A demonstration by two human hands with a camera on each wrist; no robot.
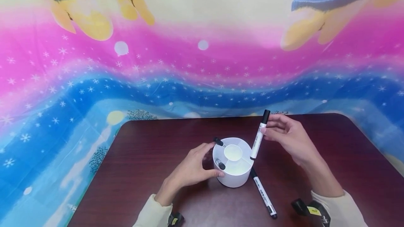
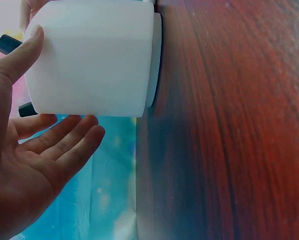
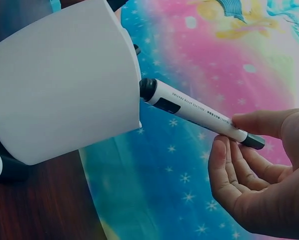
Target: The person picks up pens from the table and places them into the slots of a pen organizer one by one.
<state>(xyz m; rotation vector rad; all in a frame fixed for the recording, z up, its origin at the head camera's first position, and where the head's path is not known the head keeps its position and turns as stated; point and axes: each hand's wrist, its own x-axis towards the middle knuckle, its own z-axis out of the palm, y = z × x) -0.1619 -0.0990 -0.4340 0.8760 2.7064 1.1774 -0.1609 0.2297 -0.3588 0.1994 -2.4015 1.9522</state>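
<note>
A round white pen holder (image 1: 233, 179) with a central cup and divided outer compartments stands on the table. My left hand (image 1: 194, 165) holds it from the left, thumb at the near rim and fingers along the far left side. Two black-capped markers, one at the back left (image 1: 218, 141) and one at the front left (image 1: 220, 164), stand inside. My right hand (image 1: 291, 137) pinches a white marker (image 3: 194, 110) near its black cap, thumb against fingers. This marker slants, its black lower end right at the holder's right rim.
Another white marker (image 1: 263, 193) lies on the dark red wooden table (image 1: 151, 143), right of the holder, one end close to its base. A printed cloth (image 1: 189, 62) with snowflakes hangs behind the table. Wrist camera mounts (image 1: 310, 210) sit at both sleeves.
</note>
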